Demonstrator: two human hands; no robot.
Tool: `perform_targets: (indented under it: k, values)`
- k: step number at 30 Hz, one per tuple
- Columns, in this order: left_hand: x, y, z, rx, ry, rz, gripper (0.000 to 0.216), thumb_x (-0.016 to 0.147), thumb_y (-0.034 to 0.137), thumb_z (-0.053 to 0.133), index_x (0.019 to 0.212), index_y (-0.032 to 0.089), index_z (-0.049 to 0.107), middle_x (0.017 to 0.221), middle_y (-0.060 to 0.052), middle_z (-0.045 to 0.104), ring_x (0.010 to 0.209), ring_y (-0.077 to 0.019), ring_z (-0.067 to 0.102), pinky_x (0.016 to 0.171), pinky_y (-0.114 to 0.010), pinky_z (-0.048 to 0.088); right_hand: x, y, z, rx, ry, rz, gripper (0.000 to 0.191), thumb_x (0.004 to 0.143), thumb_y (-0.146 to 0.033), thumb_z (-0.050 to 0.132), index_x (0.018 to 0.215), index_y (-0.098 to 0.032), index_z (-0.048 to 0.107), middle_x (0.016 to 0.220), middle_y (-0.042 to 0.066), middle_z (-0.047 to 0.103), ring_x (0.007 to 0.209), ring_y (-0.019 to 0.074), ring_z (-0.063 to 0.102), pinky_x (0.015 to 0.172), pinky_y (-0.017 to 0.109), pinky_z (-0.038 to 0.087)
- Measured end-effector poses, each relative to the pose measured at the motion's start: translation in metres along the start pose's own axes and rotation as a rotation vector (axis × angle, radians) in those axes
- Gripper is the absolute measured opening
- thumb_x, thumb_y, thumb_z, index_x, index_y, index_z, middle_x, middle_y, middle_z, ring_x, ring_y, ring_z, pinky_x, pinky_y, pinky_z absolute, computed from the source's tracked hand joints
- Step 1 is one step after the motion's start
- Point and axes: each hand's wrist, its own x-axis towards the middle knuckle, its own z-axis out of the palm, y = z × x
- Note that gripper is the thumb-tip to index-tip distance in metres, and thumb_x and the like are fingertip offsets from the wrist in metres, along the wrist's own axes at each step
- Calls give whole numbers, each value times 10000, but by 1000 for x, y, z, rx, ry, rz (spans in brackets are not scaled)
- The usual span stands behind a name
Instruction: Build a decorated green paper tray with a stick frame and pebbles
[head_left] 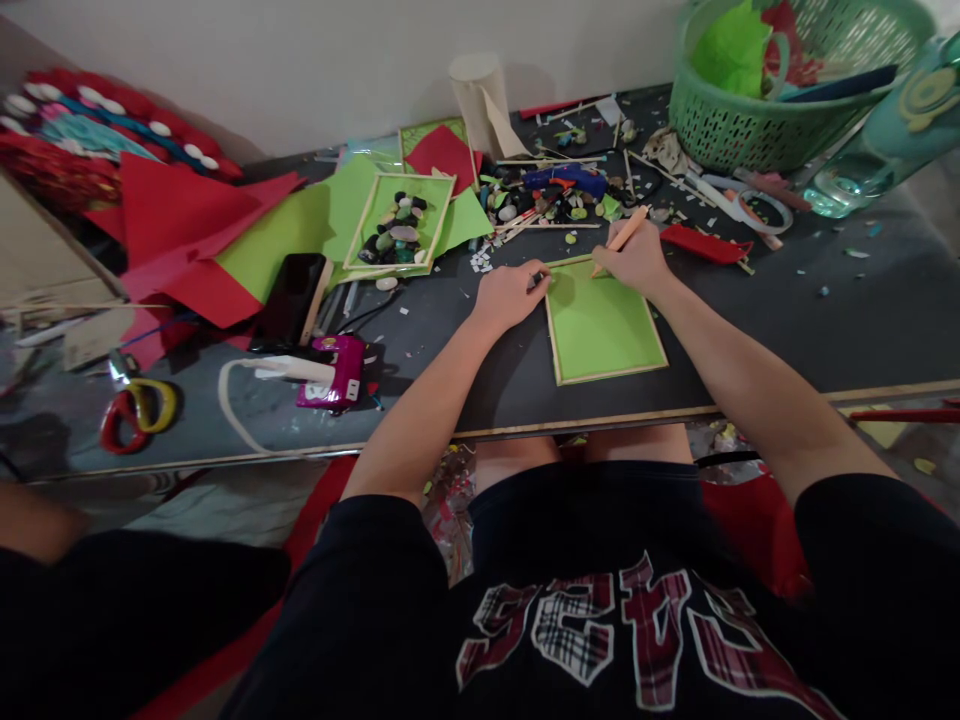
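A green sheet (606,325) edged with thin pale wooden strips lies flat on the dark table in front of me. Closed around an orange pen (625,232), my right hand (634,258) holds it slanted, its tip at the sheet's upper edge. My left hand (510,296) rests at the sheet's upper left corner with its fingers curled. A small dark thing shows between its thumb and forefinger, too small to name. Farther left, a second green framed sheet (365,222) bears several pebbles (403,232).
A green basket (742,135) and a water bottle (870,150) stand at back right. A paper roll (480,105), scraps and sticks line the back. Red paper (176,235), a phone (294,295), a purple power adapter (341,372) and scissors (155,405) lie left. Another person's arm (34,520) shows lower left.
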Motion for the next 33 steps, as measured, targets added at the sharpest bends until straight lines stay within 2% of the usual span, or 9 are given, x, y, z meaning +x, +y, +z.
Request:
perform_targets:
  k: [11,17,25,33]
  values:
    - [1,-1,0,9,-21,-3,349,1043,392,503,1259,262,743,920,-60,805,877,-258,747,715,-309,498,1,2,-1,-75,-34,-32,316,723,-175,753,602,-216,464,636,26,487,706,199,559,781,458,578]
    - [1,-2,1,24,-14,5,345,1045,393,504,1255,265,746,890,-62,797,861,-260,743,699,-305,480,3,0,-2,-13,77,2,292,726,-185,738,605,-218,474,600,3,459,660,173,523,716,422,573]
    - [0,1,-1,18,-28,-12,339,1042,393,516,1267,269,738,908,-63,799,897,-273,746,752,-320,500,-11,-20,2,-15,-17,24,340,727,-140,735,582,-212,436,591,-13,436,639,138,486,715,388,547]
    - [1,-1,0,9,-19,-6,351,1036,407,507,1263,280,743,923,-71,805,907,-283,750,750,-332,517,-10,-19,3,-56,-35,54,316,727,-139,733,603,-208,451,640,12,467,697,170,524,757,421,557]
